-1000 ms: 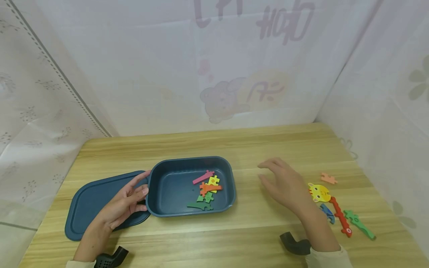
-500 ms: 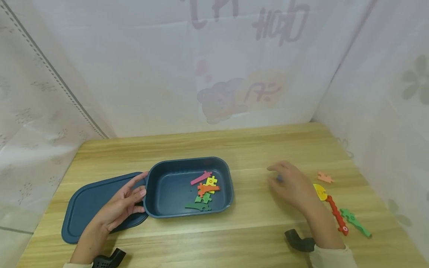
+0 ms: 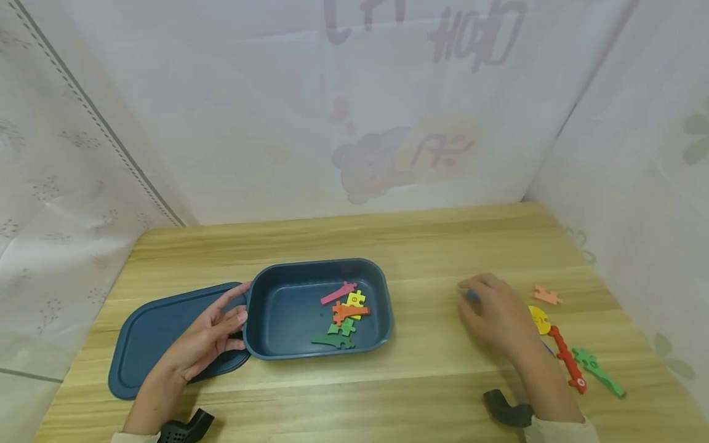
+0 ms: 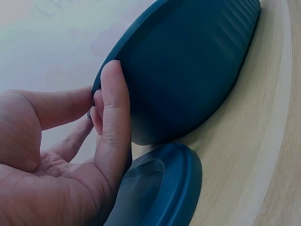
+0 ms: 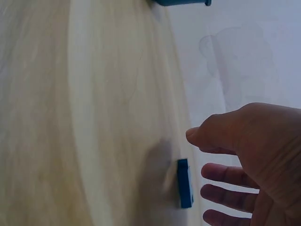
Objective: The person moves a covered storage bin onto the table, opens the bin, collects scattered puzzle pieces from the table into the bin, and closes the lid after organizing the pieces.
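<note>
In the head view, my left hand point(image 3: 207, 335) grips the left end of the dark blue box point(image 3: 288, 320). Its fingers point(image 4: 115, 103) sit at the rim and outer wall in the left wrist view. Several puzzle pieces lie inside on the right: pink point(image 3: 338, 293), yellow point(image 3: 357, 298), orange point(image 3: 350, 311) and green ones point(image 3: 334, 340). My right hand point(image 3: 495, 314) hovers at the right, fingers loosely bent. By its fingertips is a blue piece point(image 5: 185, 183), partly hidden in the head view; the right wrist view shows a gap between them.
The box's lid point(image 3: 149, 344) lies left, partly under my left hand. Beyond my right hand lie a peach piece point(image 3: 547, 295), a yellow piece point(image 3: 540, 320) partly hidden, a red piece point(image 3: 567, 359) and a green piece point(image 3: 598, 371). Curtains stand behind the wooden table point(image 3: 354, 400).
My right hand has moved right and slightly toward me, covering much of the yellow piece and another blue piece. A blue piece now shows by its fingertips. My left hand stays on the box.
</note>
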Motion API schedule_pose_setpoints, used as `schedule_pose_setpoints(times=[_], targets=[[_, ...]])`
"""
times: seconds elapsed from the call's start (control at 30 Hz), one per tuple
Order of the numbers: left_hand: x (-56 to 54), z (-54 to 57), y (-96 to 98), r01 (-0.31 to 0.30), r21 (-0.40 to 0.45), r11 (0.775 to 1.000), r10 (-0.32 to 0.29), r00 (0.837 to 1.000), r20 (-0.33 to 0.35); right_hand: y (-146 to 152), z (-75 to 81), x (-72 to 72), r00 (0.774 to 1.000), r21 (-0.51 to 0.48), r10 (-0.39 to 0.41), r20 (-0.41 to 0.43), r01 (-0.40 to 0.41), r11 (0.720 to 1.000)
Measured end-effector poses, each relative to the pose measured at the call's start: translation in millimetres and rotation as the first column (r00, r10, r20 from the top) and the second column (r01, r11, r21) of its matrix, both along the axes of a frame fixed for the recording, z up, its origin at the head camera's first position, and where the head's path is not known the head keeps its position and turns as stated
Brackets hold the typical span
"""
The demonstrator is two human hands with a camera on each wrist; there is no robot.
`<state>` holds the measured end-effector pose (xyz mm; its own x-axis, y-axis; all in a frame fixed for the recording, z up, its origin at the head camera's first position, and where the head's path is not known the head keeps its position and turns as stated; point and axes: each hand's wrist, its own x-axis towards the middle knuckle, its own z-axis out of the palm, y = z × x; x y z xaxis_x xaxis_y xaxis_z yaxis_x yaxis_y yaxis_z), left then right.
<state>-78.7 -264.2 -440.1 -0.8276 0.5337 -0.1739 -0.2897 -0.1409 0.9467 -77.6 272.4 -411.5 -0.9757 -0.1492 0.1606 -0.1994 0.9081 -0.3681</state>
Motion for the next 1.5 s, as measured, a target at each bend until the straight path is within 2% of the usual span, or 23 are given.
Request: schedule_pose_setpoints(times=[0.13, 0.43, 1.07, 1.27, 1.5], targets=[[-0.4, 1.8, 0.9, 0.008, 0.008, 1.000, -0.008, 1.000, 0.004, 7, -4.8, 2.3, 1.000, 0.011, -0.012, -0.013, 0.012, 1.000], [1.3, 3.9, 0.9, 0.007, 0.024, 1.000, -0.008, 1.000, 0.013, 14, -8.7, 5.0, 0.999, 0.038, -0.019, 0.047, 0.017, 0.999], [2.4, 4.0, 1.1, 0.020, 0.045, 0.999, -0.020, 1.000, -0.004, 15, -9.8, 6.3, 0.998, -0.001, -0.020, 0.060, 0.020, 1.000], [1.1, 3.3, 0.3, 0.010, 0.028, 1.000, -0.011, 1.000, 0.011, 16, -8.9, 6.6, 1.000, -0.028, -0.024, 0.010, 0.024, 0.999], [0.5, 1.4, -0.9, 0.016, 0.047, 0.999, -0.016, 1.000, 0.011, 16, -9.7, 5.6, 0.997, -0.043, -0.015, -0.073, 0.012, 0.999]])
